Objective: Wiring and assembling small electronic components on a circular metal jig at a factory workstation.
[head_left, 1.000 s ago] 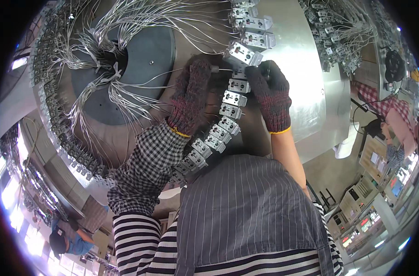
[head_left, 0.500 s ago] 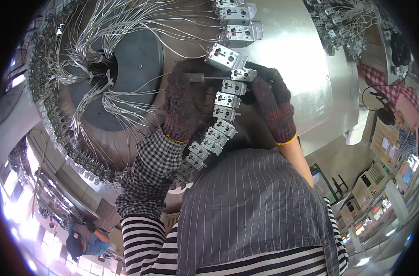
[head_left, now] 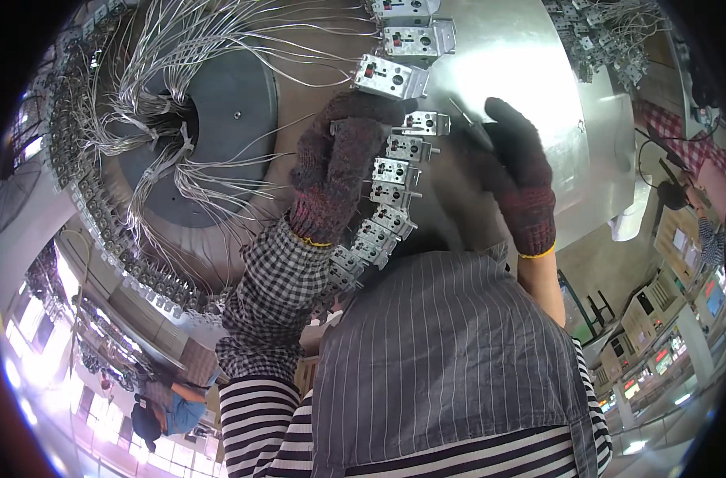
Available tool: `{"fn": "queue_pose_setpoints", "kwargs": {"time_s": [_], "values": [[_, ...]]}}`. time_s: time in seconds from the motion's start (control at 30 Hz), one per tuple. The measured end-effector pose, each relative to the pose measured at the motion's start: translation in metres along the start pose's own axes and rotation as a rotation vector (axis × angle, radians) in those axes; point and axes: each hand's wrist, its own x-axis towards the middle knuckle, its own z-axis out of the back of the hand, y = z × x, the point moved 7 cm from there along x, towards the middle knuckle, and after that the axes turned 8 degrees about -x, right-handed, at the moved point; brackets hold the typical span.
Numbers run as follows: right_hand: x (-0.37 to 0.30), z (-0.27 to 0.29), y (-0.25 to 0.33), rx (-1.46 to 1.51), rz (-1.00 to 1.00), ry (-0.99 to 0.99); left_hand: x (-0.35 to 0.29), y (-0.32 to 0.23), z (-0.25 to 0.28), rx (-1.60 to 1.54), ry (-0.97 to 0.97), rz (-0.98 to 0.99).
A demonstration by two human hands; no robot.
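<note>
Your left grip (head_left: 339, 151), in a dark knitted glove with a yellow cuff edge, is at the upper centre of the frame, its fingers curled just left of a small metal box (head_left: 427, 123); a thin rod shows between glove and box, but the fingertips are hidden, so you cannot tell what they close on. That box sits near the top of a curving row of metal boxes (head_left: 391, 171) that runs down toward the lower centre, beside your left forearm. Above it, near your left fingers, is a larger metal box (head_left: 385, 76), tilted, with wires reaching it from the left. Your right grip (head_left: 524, 171), gloved the same way, is right of centre, well apart from the left, and is closed around a slim metal tool (head_left: 472, 125) whose tip slants toward the upper left. Behind that glove lies a shiny metal surface (head_left: 566, 143). At the upper left, bundled wires (head_left: 219, 36) spread from the middle of a grey disc (head_left: 234, 119). Your checked sleeve cover (head_left: 283, 267) covers the left forearm, and your striped grey apron (head_left: 443, 350) fills the lower centre, while a person in a blue top (head_left: 185, 414) shows at the lower left
</note>
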Motion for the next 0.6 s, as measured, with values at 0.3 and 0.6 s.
{"fn": "queue_pose_setpoints", "kwargs": {"time_s": [0.3,0.6], "values": [[-0.001,0.013,-0.034,0.406,-0.459,0.028,0.011,-0.007,0.001,0.354,-0.038,-0.105],[0.015,0.012,-0.033,0.380,-0.427,0.091,0.011,-0.015,-0.008,0.652,-0.073,-0.246]]}}
